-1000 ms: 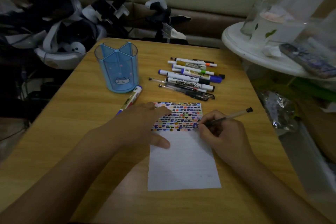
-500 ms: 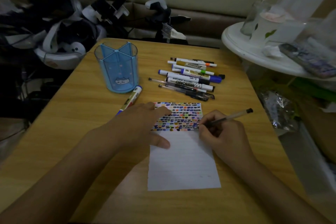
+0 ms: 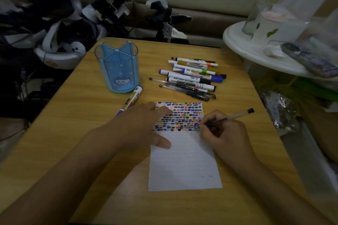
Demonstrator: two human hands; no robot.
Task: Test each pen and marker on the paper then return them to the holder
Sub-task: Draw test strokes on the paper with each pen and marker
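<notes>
The right hand point(image 3: 225, 133) pinches a pen point(image 3: 230, 117), its tip at the paper's point(image 3: 184, 162) right edge. The left hand point(image 3: 144, 124), fingers spread, presses the sheet flat. Beyond lie a loose marker point(image 3: 132, 99), the blue holder point(image 3: 117, 67), and a pile of pens and markers point(image 3: 193, 76) on the table point(image 3: 73, 133).

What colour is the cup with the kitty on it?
The pen holder is see-through blue, best seen in the head view.

Head view, high and close, facing forward and down

We look over the paper point(image 3: 184, 160), near below us; beyond it the table's point(image 3: 73, 133) far edge.
</notes>
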